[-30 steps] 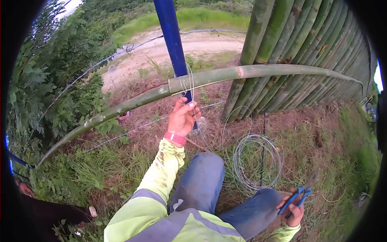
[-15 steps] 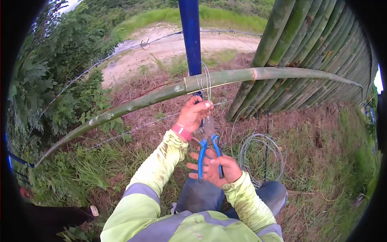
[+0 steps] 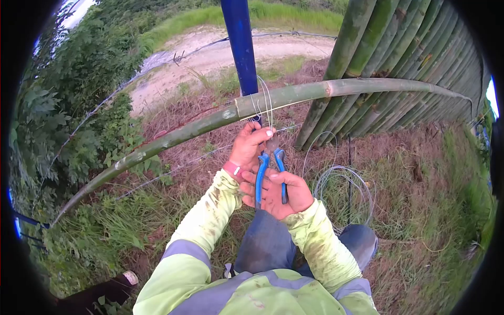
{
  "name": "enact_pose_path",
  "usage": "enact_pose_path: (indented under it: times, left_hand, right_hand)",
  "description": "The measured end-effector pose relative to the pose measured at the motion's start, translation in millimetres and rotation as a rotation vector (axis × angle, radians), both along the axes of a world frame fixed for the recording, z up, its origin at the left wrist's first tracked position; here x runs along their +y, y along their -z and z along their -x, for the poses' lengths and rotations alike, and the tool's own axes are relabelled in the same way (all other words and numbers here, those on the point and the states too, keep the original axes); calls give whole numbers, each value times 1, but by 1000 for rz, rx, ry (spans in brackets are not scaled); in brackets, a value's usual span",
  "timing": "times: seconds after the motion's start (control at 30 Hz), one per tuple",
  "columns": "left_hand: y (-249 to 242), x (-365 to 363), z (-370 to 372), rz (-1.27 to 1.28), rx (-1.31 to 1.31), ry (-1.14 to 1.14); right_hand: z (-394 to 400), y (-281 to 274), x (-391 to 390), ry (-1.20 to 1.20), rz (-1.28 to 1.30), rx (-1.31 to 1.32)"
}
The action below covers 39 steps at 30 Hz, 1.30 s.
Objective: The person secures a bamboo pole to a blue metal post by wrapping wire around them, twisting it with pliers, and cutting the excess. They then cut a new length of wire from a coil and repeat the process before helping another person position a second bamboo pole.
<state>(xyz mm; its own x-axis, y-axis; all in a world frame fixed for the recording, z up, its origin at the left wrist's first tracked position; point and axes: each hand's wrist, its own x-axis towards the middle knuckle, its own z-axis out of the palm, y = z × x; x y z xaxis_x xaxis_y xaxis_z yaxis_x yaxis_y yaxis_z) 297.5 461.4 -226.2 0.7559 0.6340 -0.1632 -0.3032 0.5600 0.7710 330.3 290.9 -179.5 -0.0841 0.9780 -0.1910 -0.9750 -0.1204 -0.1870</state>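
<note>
Two green bamboo lengths meet in one long horizontal pole [image 3: 294,96], crossing in front of a blue post [image 3: 240,47]. Thin wire [image 3: 269,102] loops over the pole beside the post. Just below the pole, my left hand [image 3: 248,147] pinches the wire ends between thumb and fingers. Blue-handled pliers [image 3: 261,176] point upward, their jaws at the wire by my left fingertips. My right hand [image 3: 278,194] is palm up under the spread handles, with the thumb over one handle and the fingers behind the other.
A wall of bamboo poles [image 3: 362,68] leans at the upper right. Coiled wire [image 3: 344,178] lies on the grass beside my knee. Barbed wire [image 3: 178,56] runs beyond the pole. Bushes [image 3: 79,115] stand at the left. A dark object lies at the lower left.
My right hand and the pliers have moved up, bringing the jaws closer to my left fingertips. My left hand still pinches the wire. The view has shifted slightly.
</note>
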Motion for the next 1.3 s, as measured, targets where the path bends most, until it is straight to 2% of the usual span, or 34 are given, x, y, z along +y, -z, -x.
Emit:
enact_pose_path:
  times: [0.2,0.37,0.57,0.77,0.87,1.13,1.2,1.3]
  left_hand:
    - [-3,-3,-1,-8,-18,-30]
    - [-6,0,-12,-165,-1,-69]
    - [-9,-1,-8,-83,-54,-39]
    - [-15,-2,-4,-73,7,-14]
    - [-13,-2,-4,-79,15,-35]
    - [0,3,-4,-85,-79,-34]
    - [0,4,-6,-93,-101,-16]
    - [-1,3,-6,-71,-149,-21]
  right_hand:
    - [1,8,0,11,4,57]
    - [6,19,-4,-13,60,2]
    - [-8,7,-6,-27,6,128]
    - [-8,-18,0,19,79,84]
    - [-7,4,4,3,-29,168]
    - [8,30,3,80,18,167]
    - [7,37,2,195,251,-357]
    - [1,47,-15,255,314,-400]
